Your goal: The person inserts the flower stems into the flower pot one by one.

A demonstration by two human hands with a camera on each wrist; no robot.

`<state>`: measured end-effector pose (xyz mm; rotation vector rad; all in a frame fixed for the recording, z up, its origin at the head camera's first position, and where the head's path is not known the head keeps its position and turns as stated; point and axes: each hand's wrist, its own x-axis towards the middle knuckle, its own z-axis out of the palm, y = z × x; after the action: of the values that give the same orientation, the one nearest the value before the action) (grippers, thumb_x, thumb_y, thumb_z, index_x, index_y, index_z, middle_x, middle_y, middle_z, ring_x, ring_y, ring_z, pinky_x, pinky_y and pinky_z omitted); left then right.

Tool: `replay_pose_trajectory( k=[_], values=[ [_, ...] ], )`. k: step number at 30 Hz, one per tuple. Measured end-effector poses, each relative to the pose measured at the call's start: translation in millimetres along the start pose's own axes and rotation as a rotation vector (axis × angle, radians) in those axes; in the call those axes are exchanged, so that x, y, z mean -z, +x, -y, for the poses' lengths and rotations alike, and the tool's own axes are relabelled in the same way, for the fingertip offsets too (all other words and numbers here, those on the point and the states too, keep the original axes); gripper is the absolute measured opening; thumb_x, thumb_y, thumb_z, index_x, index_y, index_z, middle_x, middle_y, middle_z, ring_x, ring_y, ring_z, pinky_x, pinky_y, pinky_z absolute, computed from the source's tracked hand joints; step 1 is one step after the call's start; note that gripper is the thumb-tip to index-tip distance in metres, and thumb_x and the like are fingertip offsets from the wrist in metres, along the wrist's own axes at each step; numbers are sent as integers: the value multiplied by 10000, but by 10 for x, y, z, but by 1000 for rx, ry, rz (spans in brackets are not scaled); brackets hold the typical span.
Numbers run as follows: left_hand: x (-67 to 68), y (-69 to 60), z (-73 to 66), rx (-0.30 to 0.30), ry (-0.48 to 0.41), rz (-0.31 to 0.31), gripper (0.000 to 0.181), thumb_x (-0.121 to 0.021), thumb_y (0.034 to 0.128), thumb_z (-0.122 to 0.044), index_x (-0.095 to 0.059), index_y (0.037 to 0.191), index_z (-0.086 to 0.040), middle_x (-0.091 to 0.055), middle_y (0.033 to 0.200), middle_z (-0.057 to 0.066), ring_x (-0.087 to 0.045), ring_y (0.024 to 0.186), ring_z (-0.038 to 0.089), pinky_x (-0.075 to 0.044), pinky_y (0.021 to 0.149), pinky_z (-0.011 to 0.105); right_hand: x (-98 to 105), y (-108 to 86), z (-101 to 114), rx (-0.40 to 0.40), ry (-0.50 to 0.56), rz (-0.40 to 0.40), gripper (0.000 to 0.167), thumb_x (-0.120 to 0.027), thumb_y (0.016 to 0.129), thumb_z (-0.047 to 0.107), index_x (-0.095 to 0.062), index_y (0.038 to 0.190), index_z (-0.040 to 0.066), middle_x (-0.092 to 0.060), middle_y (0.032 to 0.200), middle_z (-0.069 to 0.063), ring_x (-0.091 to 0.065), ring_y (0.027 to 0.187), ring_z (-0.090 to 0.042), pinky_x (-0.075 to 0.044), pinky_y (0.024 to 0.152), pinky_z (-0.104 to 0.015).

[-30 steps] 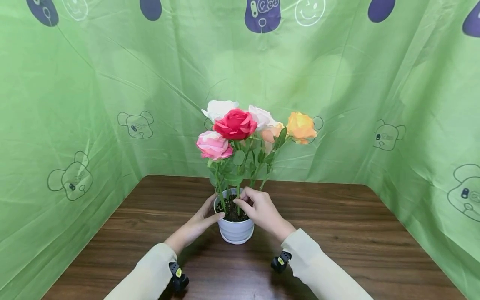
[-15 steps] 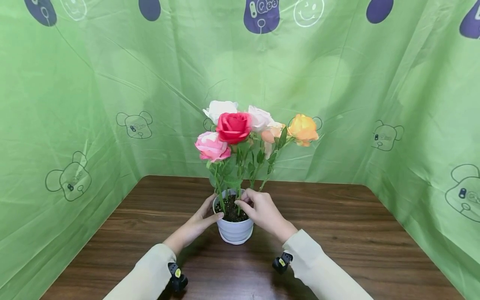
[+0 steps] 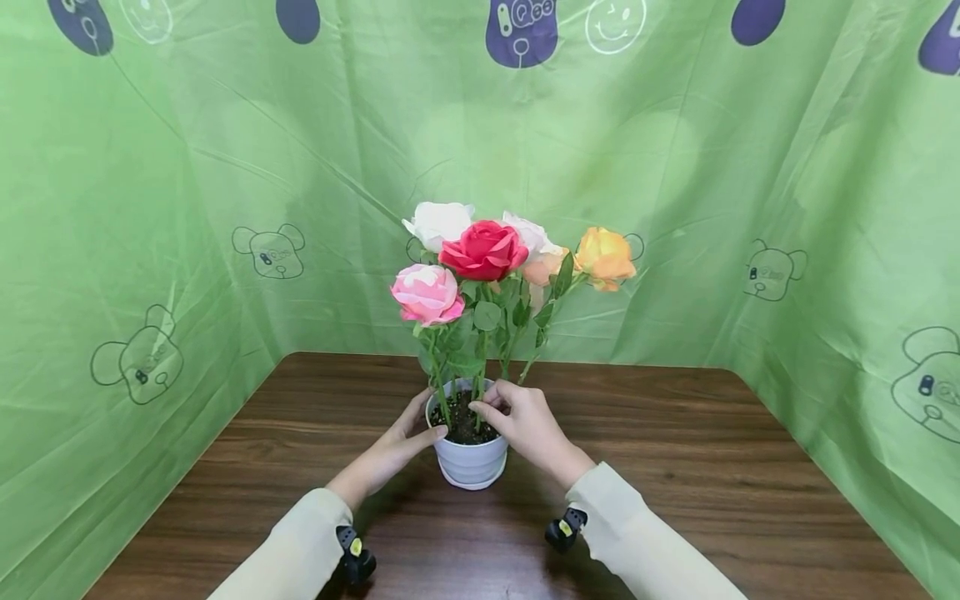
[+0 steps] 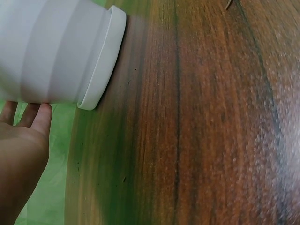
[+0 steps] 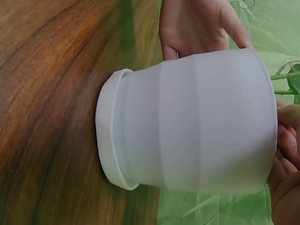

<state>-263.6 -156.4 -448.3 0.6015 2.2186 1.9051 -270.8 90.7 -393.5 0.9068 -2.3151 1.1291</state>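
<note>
A white flower pot full of dark soil stands on its saucer in the middle of the table. My left hand holds the pot from the left, thumb at the rim and fingers against the wall, as the left wrist view also shows on the pot. Over the soil, my right hand pinches the lower stem of a red rose between thumb and forefinger. Around it rise a pink rose, white roses, a peach rose and a yellow-orange rose.
The brown wooden table reaches back to a green printed curtain, which surrounds it at the back and both sides. The yellow-orange rose leans out to the right beyond the pot. Leaves crowd the space between the stems.
The red rose head has swung and turned, ending slightly farther right, while the right hand keeps its pinch on the stem. Left hand and pot have hardly moved.
</note>
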Motion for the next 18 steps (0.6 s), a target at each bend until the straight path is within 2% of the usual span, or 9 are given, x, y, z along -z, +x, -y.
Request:
replay_pose_trajectory(
  k=[11,18],
  values=[
    [-12,-7,-5,-22,4,9,713,-593,1019,-230,-181,1602,-226,-234,1624,108,-156,1494,293,-190,1185,531,-4,-44,31,-71,47,-9,115,-784,893,221,-683,871,173,-699,825,98,-654,720,-36,-568,659,-239],
    [-5,-6,7,-19,-6,8,721,-595,1018,-230,-174,1603,-213,-217,1632,106,-142,1499,290,-181,1189,518,71,-70,67,-47,74,4,156,-791,887,232,-696,953,127,-725,888,66,-684,776,-55,-580,702,-243]
  ],
)
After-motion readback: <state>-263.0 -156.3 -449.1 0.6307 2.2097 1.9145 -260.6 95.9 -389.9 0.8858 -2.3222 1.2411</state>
